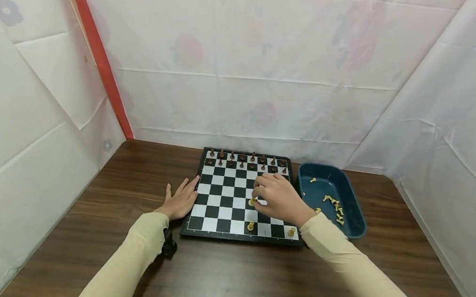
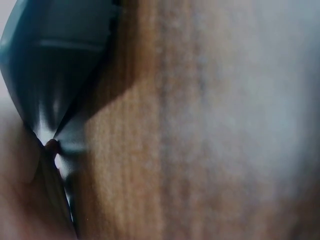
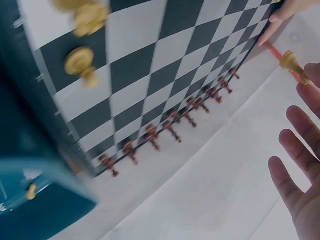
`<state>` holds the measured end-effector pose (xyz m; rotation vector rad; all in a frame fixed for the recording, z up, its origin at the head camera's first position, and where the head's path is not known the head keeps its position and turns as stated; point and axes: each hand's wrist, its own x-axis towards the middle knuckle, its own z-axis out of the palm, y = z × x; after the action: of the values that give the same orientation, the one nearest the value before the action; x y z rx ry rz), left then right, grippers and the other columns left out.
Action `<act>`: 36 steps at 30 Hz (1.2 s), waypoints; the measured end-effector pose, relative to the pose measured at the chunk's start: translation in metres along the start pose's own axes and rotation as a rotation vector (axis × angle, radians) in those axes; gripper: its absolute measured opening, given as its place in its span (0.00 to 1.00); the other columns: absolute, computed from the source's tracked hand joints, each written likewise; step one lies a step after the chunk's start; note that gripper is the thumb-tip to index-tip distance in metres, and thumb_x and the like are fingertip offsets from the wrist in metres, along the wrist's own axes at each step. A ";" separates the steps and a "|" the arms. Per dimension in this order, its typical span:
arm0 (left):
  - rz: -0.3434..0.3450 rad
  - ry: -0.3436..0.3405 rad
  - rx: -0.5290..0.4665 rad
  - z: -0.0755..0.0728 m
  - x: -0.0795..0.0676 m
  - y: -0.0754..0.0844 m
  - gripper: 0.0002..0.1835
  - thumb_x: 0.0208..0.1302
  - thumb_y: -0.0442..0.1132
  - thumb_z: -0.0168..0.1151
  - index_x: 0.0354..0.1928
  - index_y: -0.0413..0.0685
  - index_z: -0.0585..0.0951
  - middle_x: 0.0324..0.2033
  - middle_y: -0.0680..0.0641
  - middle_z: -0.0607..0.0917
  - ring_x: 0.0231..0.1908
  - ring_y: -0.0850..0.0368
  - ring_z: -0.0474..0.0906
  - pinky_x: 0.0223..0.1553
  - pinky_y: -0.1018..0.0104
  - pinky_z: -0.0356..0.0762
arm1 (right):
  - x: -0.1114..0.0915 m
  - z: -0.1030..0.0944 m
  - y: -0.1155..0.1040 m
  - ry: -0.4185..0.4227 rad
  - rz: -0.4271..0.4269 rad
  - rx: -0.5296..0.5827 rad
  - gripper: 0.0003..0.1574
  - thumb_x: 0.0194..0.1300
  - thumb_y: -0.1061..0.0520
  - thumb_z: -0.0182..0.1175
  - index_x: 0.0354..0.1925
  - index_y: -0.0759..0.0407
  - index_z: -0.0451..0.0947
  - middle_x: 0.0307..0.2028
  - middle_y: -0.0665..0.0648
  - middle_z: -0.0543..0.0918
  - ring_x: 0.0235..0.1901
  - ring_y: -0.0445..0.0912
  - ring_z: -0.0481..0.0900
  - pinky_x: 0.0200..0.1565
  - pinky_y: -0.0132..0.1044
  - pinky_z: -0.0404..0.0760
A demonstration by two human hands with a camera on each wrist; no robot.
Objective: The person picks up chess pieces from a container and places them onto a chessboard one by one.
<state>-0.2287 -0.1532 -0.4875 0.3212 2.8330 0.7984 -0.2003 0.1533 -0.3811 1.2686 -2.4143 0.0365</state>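
My right hand (image 1: 279, 197) is over the right half of a black-and-white chessboard (image 1: 188, 231). Its thumb and index finger pinch a yellow chess piece (image 3: 294, 66); in the right wrist view the other fingers are spread apart. My left hand (image 1: 180, 202) rests by the board's left edge, fingers spread, with fingertips touching the rim. On the near row stand a yellow piece (image 1: 250, 226) and another yellow piece (image 1: 291, 231) in the right corner. Brown chess pieces (image 1: 242, 157) fill two rows at the far side. Part of the board behind my right hand is hidden.
A blue plastic tray (image 1: 361, 220) stands close to the board's right side, with several yellow pieces (image 1: 335, 203) lying loose in it. The brown wooden table (image 1: 227, 275) is bounded by white sheeting (image 1: 241, 106) behind and at both sides.
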 end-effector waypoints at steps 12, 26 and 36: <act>-0.006 0.011 0.002 -0.001 0.002 0.000 0.30 0.76 0.46 0.29 0.76 0.52 0.42 0.74 0.46 0.48 0.73 0.46 0.37 0.60 0.35 0.15 | 0.032 0.019 -0.028 -0.078 -0.084 0.016 0.04 0.58 0.49 0.65 0.29 0.45 0.84 0.32 0.44 0.76 0.34 0.40 0.71 0.36 0.35 0.69; -0.004 0.006 -0.016 0.003 0.003 0.004 0.29 0.76 0.47 0.28 0.76 0.53 0.43 0.74 0.46 0.50 0.73 0.46 0.37 0.61 0.36 0.15 | 0.067 0.043 -0.074 -0.136 -0.222 -0.036 0.05 0.60 0.48 0.63 0.30 0.44 0.85 0.35 0.44 0.78 0.36 0.39 0.73 0.35 0.34 0.68; 0.012 0.000 -0.020 0.000 0.001 0.003 0.30 0.76 0.48 0.29 0.76 0.54 0.41 0.73 0.46 0.53 0.73 0.47 0.35 0.60 0.36 0.14 | 0.081 0.061 -0.088 -0.129 -0.212 -0.094 0.08 0.61 0.47 0.62 0.30 0.44 0.85 0.38 0.46 0.80 0.38 0.40 0.75 0.34 0.35 0.68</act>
<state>-0.2296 -0.1505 -0.4865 0.3362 2.8244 0.8282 -0.1923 0.0260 -0.4215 1.5164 -2.3412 -0.2231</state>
